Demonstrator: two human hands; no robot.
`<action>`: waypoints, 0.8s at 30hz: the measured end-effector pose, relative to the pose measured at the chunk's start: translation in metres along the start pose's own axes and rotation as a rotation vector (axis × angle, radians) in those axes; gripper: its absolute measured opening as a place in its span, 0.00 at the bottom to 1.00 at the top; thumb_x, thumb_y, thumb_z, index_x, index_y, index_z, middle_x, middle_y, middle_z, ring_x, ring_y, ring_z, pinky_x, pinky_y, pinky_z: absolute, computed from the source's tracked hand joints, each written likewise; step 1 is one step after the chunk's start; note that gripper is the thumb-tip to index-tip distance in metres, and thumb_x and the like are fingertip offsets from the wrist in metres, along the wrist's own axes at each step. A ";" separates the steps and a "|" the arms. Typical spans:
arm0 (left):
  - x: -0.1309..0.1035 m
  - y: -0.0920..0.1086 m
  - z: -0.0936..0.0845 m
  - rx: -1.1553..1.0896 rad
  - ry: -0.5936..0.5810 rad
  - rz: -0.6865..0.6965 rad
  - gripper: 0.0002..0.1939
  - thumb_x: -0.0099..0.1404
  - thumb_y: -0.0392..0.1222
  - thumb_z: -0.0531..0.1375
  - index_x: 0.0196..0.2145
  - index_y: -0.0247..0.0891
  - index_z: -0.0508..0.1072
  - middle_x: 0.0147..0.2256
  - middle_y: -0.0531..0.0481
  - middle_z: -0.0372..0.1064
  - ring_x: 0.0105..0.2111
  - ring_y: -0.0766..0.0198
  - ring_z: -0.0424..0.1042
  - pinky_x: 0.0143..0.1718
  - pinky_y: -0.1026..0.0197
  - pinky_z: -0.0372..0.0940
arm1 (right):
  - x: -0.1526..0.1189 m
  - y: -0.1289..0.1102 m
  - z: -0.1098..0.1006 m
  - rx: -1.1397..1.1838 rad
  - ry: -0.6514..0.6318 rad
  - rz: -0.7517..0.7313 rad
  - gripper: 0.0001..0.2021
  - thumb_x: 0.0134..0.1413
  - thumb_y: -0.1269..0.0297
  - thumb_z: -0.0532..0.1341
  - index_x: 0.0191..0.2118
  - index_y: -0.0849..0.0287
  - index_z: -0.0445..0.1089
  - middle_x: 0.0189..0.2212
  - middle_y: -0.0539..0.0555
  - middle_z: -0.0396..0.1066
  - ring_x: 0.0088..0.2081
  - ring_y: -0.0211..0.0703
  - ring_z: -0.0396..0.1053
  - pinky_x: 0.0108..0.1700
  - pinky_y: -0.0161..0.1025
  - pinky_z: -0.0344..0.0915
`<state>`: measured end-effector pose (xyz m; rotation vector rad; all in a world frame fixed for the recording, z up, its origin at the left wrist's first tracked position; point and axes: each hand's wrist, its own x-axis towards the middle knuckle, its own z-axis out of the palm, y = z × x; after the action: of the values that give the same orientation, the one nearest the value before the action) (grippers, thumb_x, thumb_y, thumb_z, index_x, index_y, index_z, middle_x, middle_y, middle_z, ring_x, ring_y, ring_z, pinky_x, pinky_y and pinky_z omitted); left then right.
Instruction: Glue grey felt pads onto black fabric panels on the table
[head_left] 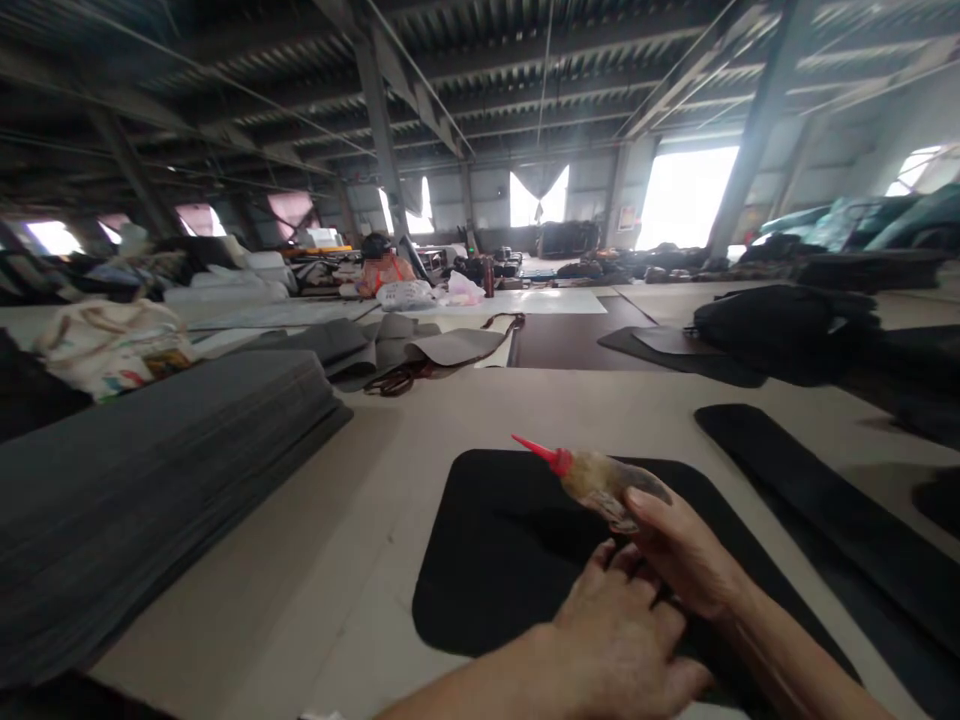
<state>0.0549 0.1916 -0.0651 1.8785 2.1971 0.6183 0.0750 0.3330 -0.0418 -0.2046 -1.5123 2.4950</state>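
A dark panel with rounded corners (pixel 487 540) lies flat on the pale table (pixel 375 500). Above it, my right hand (pixel 686 545) is wrapped round a glue bottle (pixel 600 478), which is tilted with its red nozzle (pixel 541 452) pointing up and to the left. My left hand (pixel 619 625) is low over the panel, just below my right hand, palm down with its fingers spread and its thumb out to the right. Nothing shows in its grasp; whether it touches the panel is hard to tell.
A tall stack of grey sheets (pixel 172 460) fills the left side. To the right lie a long dark strip (pixel 817 500) and a black bundle (pixel 780 330). Loose grey pieces (pixel 450 345) lie farther back, with a person (pixel 384 268) beyond them.
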 end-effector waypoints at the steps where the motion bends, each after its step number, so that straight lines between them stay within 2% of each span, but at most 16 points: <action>1: 0.000 0.000 0.000 0.022 0.002 0.005 0.34 0.74 0.59 0.44 0.68 0.33 0.55 0.70 0.34 0.44 0.70 0.41 0.41 0.69 0.37 0.37 | 0.000 0.000 0.001 0.002 -0.010 0.016 0.26 0.48 0.53 0.72 0.51 0.59 0.69 0.45 0.57 0.75 0.40 0.45 0.72 0.41 0.37 0.69; 7: 0.001 0.000 0.003 0.227 0.052 0.049 0.33 0.75 0.59 0.41 0.63 0.31 0.63 0.65 0.33 0.55 0.67 0.41 0.50 0.68 0.39 0.45 | -0.003 -0.001 0.005 0.004 0.073 0.065 0.24 0.47 0.51 0.73 0.45 0.58 0.70 0.33 0.52 0.75 0.31 0.41 0.70 0.35 0.34 0.69; 10: 0.002 0.000 0.004 0.294 0.046 0.063 0.33 0.75 0.58 0.40 0.63 0.31 0.63 0.64 0.33 0.58 0.66 0.41 0.54 0.67 0.40 0.46 | -0.006 -0.003 0.005 -0.019 0.092 0.122 0.26 0.45 0.49 0.74 0.45 0.57 0.68 0.33 0.53 0.75 0.27 0.40 0.69 0.30 0.34 0.69; 15: 0.004 0.000 0.003 0.354 0.034 0.082 0.32 0.75 0.57 0.39 0.60 0.32 0.66 0.60 0.36 0.64 0.65 0.41 0.53 0.65 0.39 0.47 | -0.010 -0.004 0.007 -0.104 0.046 0.178 0.30 0.46 0.47 0.73 0.49 0.55 0.63 0.32 0.54 0.74 0.19 0.33 0.60 0.19 0.29 0.58; 18: 0.004 -0.001 0.002 0.353 0.035 0.091 0.33 0.74 0.56 0.39 0.59 0.31 0.68 0.60 0.36 0.64 0.65 0.42 0.53 0.66 0.39 0.45 | -0.010 -0.003 0.007 -0.148 0.026 0.155 0.31 0.44 0.47 0.73 0.49 0.53 0.61 0.29 0.52 0.73 0.19 0.32 0.58 0.18 0.27 0.53; 24: 0.006 0.000 0.000 0.309 -0.019 0.071 0.33 0.74 0.57 0.41 0.59 0.31 0.69 0.59 0.36 0.66 0.65 0.41 0.53 0.66 0.40 0.46 | -0.010 0.001 0.003 -0.131 0.009 0.133 0.28 0.47 0.49 0.72 0.50 0.52 0.63 0.30 0.52 0.73 0.24 0.38 0.64 0.22 0.29 0.57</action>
<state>0.0535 0.1972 -0.0644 2.1049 2.3324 0.2803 0.0837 0.3276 -0.0410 -0.3480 -1.7131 2.4917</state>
